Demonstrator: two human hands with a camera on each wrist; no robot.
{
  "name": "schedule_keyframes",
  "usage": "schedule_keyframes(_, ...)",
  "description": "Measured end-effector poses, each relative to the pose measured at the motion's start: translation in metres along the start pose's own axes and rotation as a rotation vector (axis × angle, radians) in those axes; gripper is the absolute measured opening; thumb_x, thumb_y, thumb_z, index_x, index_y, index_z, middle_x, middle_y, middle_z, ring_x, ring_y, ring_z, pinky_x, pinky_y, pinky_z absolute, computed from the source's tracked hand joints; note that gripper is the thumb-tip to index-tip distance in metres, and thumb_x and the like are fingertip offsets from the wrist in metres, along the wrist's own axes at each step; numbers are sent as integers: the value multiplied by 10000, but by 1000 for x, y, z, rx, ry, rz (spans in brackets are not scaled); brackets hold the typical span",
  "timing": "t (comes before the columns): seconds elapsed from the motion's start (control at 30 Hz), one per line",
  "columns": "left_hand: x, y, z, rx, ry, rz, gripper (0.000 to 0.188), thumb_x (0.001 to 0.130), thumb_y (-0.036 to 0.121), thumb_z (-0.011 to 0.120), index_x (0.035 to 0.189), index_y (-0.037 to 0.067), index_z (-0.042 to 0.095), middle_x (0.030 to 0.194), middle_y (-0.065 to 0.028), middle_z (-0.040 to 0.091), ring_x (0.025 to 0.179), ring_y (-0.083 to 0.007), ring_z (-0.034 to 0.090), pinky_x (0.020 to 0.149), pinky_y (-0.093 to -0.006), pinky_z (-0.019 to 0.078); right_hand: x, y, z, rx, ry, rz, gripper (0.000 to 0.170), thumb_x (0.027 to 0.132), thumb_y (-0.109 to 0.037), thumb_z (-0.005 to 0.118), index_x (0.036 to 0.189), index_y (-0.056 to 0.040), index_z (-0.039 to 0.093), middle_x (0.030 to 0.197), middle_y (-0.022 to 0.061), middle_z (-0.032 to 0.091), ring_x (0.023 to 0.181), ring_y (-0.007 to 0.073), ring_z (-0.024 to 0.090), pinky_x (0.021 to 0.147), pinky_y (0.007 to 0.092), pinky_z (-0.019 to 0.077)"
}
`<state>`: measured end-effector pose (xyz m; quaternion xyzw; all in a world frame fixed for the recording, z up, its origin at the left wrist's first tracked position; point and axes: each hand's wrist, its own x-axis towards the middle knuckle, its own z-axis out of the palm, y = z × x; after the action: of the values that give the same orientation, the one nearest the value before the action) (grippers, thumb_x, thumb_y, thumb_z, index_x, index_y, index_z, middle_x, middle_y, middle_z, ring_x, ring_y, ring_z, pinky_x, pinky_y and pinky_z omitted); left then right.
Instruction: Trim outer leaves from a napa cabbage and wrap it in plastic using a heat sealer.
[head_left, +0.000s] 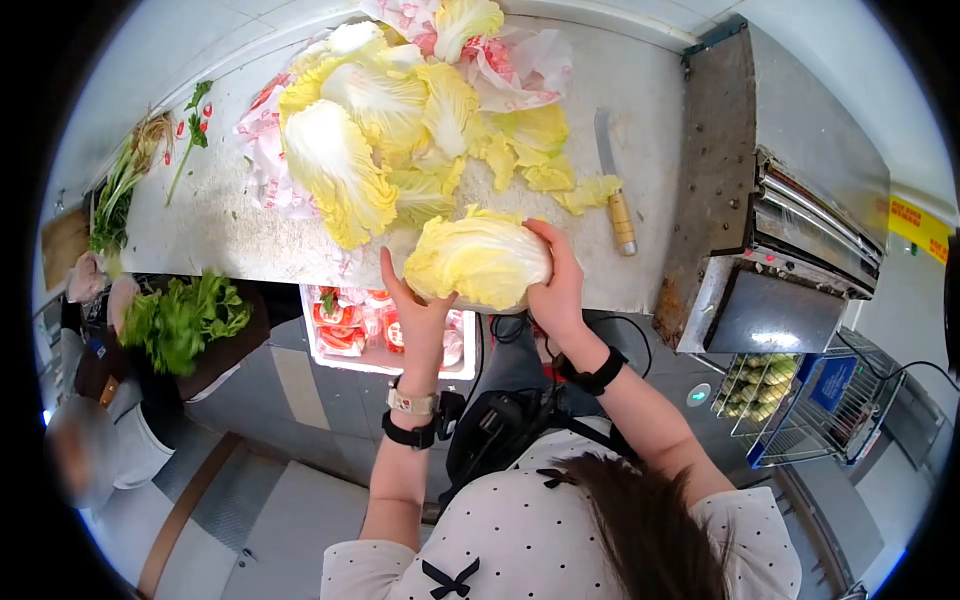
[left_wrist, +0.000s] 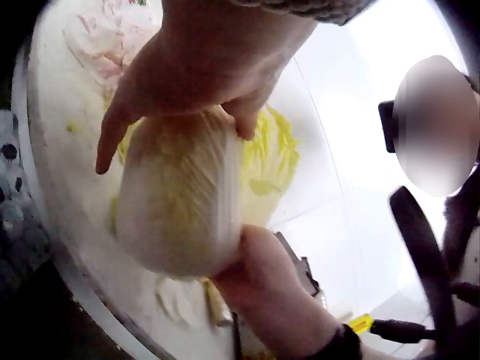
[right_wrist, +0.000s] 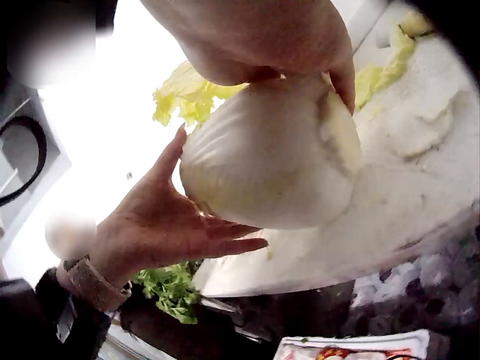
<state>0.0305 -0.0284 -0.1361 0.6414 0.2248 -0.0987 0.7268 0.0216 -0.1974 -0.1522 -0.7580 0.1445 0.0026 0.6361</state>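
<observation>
A pale napa cabbage (head_left: 490, 262) with yellow-green leaf edges lies sideways between the two hands, over the near edge of the worktop. The left hand (head_left: 418, 305) supports its leafy end, its fingers straight and spread in the right wrist view. The right hand (head_left: 560, 280) grips the white base end, fingers over the far side. In the left wrist view the cabbage (left_wrist: 180, 199) fills the middle. Several loose cabbage leaves (head_left: 340, 150) are piled on the worktop (head_left: 225, 235) beyond the hands.
A knife (head_left: 620, 215) with a wooden handle lies right of the leaves. A metal machine (head_left: 780, 180) stands at the right. Below the worktop is a white box (head_left: 390, 368) of red-and-white packages. At the left, another person handles leafy greens (head_left: 190, 315); a cart (head_left: 820, 405) is at right.
</observation>
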Motion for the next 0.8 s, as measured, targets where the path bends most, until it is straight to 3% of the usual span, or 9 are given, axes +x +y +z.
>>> schedule_keyframes(0.1, -14, 13, 13, -207, 95, -250, 817, 781, 11, 580, 1402, 139, 65, 1301, -134, 330, 1158, -240, 400, 918, -371, 411, -5, 10, 8, 219, 182, 106, 467, 722, 74, 508, 1176, 4, 426, 1091, 155, 543, 1059, 269, 507, 913, 337, 403)
schedule_keyframes(0.17, -8, 6, 7, -305, 56, -241, 792, 800, 43, 581, 1400, 144, 73, 1308, -122, 328, 1163, -242, 396, 902, -399, 425, -6, 9, 9, 290, 350, 229, 387, 808, 25, 508, 1183, 11, 416, 1107, 148, 539, 1062, 234, 506, 906, 340, 414)
schedule_keyframes(0.27, -1, -1, -4, -463, -15, -242, 735, 831, 81, 556, 1395, 145, 90, 1311, -111, 330, 1172, -248, 391, 890, -421, 435, 2, -6, 3, 911, 328, 410, 422, 886, 6, 401, 1292, -55, 305, 1237, 126, 447, 1153, 251, 462, 946, 386, 406)
schedule_keyframes(0.3, -1, -2, -5, -517, -40, -247, 712, 841, 92, 543, 1394, 144, 96, 1311, -109, 331, 1175, -250, 390, 888, -424, 436, 2, -9, 2, 967, 314, 399, 485, 881, 5, 406, 1325, -74, 230, 1272, 117, 411, 1177, 258, 442, 962, 431, 405)
schedule_keyframes(0.4, -7, 1, 10, -431, 139, -277, 675, 861, 133, 516, 1393, 132, 100, 1305, -110, 340, 1185, -257, 388, 910, -422, 420, 3, -6, 2, 1073, 329, 443, 477, 883, -2, 409, 1324, -76, 243, 1286, 111, 399, 1187, 271, 432, 977, 430, 388)
schedule_keyframes(0.5, 3, -3, 19, -384, 155, -154, 654, 858, 143, 504, 1394, 141, 128, 1323, -106, 330, 1199, -258, 377, 937, -415, 402, 0, -4, 0, 1070, 334, 428, 477, 882, 2, 408, 1324, -76, 246, 1286, 110, 401, 1196, 280, 421, 985, 442, 376)
schedule_keyframes(0.63, 13, -20, -1, -550, -43, -21, 783, 782, 303, 587, 1404, 160, 133, 1342, -108, 328, 1215, -277, 372, 975, -426, 374, -3, -26, -14, 1207, 241, 456, 469, 862, -2, 443, 1301, -59, 288, 1251, 116, 434, 1191, 280, 422, 976, 456, 378)
schedule_keyframes(0.8, 6, 56, -1, -604, -265, 221, 915, 700, 497, 586, 1415, 174, 115, 1319, -142, 376, 1181, -312, 423, 987, -454, 361, -3, -79, -40, 1472, -204, 768, 433, 840, -3, 470, 1250, -2, 331, 1215, 139, 457, 1133, 282, 470, 962, 471, 392)
